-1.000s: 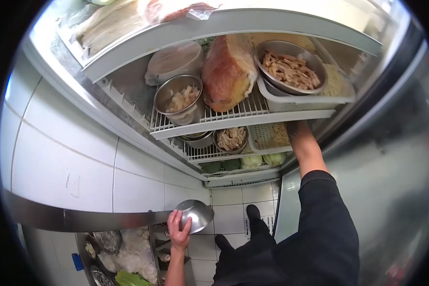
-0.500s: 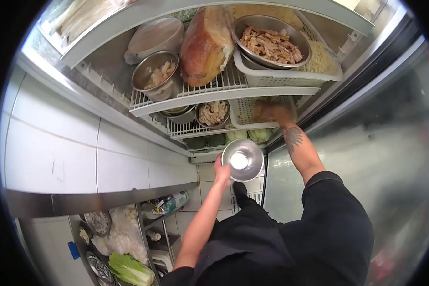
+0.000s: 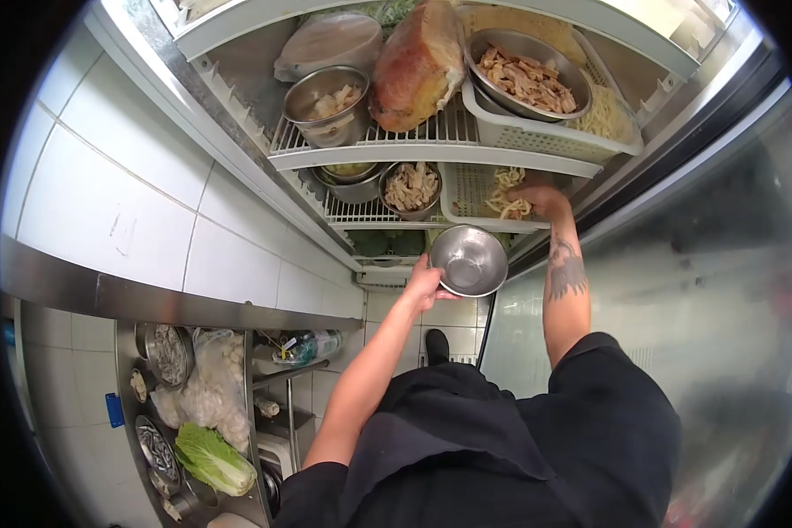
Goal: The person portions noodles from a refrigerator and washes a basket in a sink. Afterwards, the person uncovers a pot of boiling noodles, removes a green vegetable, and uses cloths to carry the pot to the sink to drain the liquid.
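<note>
My left hand [image 3: 427,286] grips a steel bowl [image 3: 468,261] by its left rim and underside; the bowl looks bare inside. Inside the fridge, my right hand [image 3: 539,199] is closed around a bunch of noodles [image 3: 507,195], pale thick strands that hang from the fingers. It is over a white perforated basket [image 3: 466,189] on the middle shelf. Left of that basket stands a steel pot [image 3: 410,189] filled with pale cut strips. The bowl is below and in front of the basket, apart from it.
The upper shelf [image 3: 440,158] carries a large ham-like piece of meat [image 3: 420,66], a bowl of sliced meat [image 3: 524,81] and a steel pot [image 3: 328,106]. The fridge door [image 3: 660,334] stands wide on the right. Lower left, a counter holds a cabbage [image 3: 213,459].
My right hand has lifted the noodles up out of the basket's bottom. My left hand has brought the bowl up toward the basket. The view has shifted.
</note>
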Available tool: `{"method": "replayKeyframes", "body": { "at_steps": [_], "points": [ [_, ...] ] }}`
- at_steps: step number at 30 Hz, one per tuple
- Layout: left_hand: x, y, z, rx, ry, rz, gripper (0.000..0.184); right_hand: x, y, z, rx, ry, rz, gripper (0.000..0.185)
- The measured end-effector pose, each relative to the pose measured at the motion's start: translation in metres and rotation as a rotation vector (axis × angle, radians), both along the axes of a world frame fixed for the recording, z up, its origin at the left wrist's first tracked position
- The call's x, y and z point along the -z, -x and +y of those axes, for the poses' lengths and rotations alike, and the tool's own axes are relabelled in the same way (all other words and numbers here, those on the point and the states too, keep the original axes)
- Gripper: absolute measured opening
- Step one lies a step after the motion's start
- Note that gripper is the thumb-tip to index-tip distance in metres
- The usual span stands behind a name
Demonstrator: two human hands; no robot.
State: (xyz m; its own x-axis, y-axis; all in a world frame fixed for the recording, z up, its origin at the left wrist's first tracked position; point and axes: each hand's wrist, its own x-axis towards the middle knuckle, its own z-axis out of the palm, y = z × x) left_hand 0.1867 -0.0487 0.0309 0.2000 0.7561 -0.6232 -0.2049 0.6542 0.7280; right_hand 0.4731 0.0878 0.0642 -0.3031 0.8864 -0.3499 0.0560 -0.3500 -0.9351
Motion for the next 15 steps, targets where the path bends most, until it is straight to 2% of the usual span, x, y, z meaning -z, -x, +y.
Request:
{"method": "replayKeyframes", "body": {
  "at_steps": [1, 2, 5, 7, 9, 11, 13, 15],
  "points": [
    [0.001, -0.001, 0.005, 0.012, -0.013, -0.051, 0.070, -0.031, 0.005, -0.019, 0.028, -0.023, 0.102, 0.052],
    [0.002, -0.003, 0.008, 0.024, -0.025, -0.102, 0.071, -0.043, 0.009, -0.027, -0.001, -0.037, 0.088, 0.050],
    [-0.017, -0.017, 0.004, 0.010, -0.040, -0.139, 0.075, -0.052, 0.034, -0.062, -0.088, -0.184, -0.009, 0.046],
    [-0.015, -0.021, 0.003, 0.028, -0.047, -0.158, 0.076, -0.053, 0.050, -0.078, -0.252, -0.278, -0.277, 0.051],
    [-0.016, -0.024, -0.002, -0.069, -0.085, -0.173, 0.076, -0.049, 0.063, -0.091, -0.362, -0.387, -0.525, 0.058],
    [-0.020, -0.031, -0.006, -0.119, -0.060, -0.156, 0.078, -0.054, 0.056, -0.083, -0.404, -0.189, -0.522, 0.058],
    [-0.011, -0.034, -0.009, -0.071, -0.148, 0.039, 0.080, -0.046, 0.041, -0.052, -0.230, -0.190, -0.532, 0.053],
    [0.004, -0.029, -0.006, -0.059, -0.133, 0.013, 0.080, -0.043, 0.033, -0.004, -0.097, -0.141, -0.661, 0.053]
  ]
}}
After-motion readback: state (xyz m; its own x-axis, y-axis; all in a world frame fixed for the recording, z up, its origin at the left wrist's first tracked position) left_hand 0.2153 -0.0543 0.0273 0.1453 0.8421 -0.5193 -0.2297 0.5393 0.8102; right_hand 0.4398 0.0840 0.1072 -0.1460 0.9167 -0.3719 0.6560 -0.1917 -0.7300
